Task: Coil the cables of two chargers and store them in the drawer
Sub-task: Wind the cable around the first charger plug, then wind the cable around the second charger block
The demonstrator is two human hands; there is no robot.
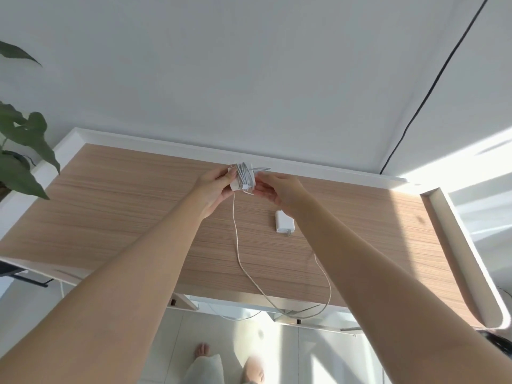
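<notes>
Holding the first charger [243, 179] above the far part of the counter [110, 217], the left hand [214, 189] pinches the small white block by its end, its grip closed on the body, while the right hand [279, 192] has its fingertips closed on the cable right at the wound bundle. Several turns already sit around the block. The unwound cable [237, 239] drops from the bundle, runs down across the wood and loops over the near edge toward the floor, so a good length looks left to wind.

The block seems light and rigid with smooth plastic faces (likely a bit slippery), so it is best held by its flat ends, clear of the windings. The cable looks thin, soft and springy; the turns would probably loosen if tension is let go, so the guiding fingers should stay close to the bundle and a thumb should pin the last turn.

A second charger [282, 221] lies flat on the counter just beneath the right wrist, prongs toward the near edge, its cable not yet coiled. No drawer can be made out for certain.
</notes>
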